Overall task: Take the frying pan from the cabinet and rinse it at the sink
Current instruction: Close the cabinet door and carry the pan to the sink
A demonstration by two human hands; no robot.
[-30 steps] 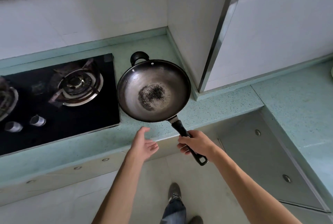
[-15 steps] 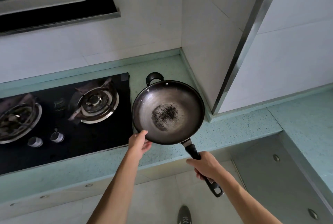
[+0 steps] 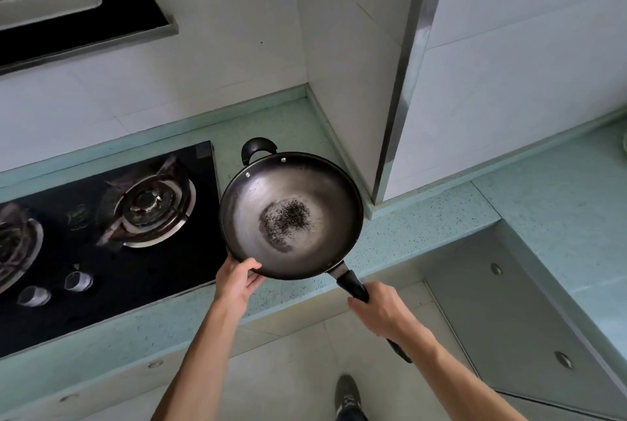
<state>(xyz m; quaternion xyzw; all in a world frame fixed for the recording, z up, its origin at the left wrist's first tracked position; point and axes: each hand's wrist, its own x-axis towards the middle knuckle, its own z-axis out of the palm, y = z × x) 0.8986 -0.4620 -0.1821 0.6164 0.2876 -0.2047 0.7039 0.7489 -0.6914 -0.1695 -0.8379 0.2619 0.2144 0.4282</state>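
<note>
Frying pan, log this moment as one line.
frying pan: dark specks inside, over counter beside stove | right hand: grips long handle | left hand: holds near rim

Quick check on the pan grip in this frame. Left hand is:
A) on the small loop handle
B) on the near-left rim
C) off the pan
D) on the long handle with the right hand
B: the left hand pinches the near-left rim of the frying pan, thumb over the edge. The right hand alone grips the long handle, and nothing touches the loop handle on the far side.
</note>
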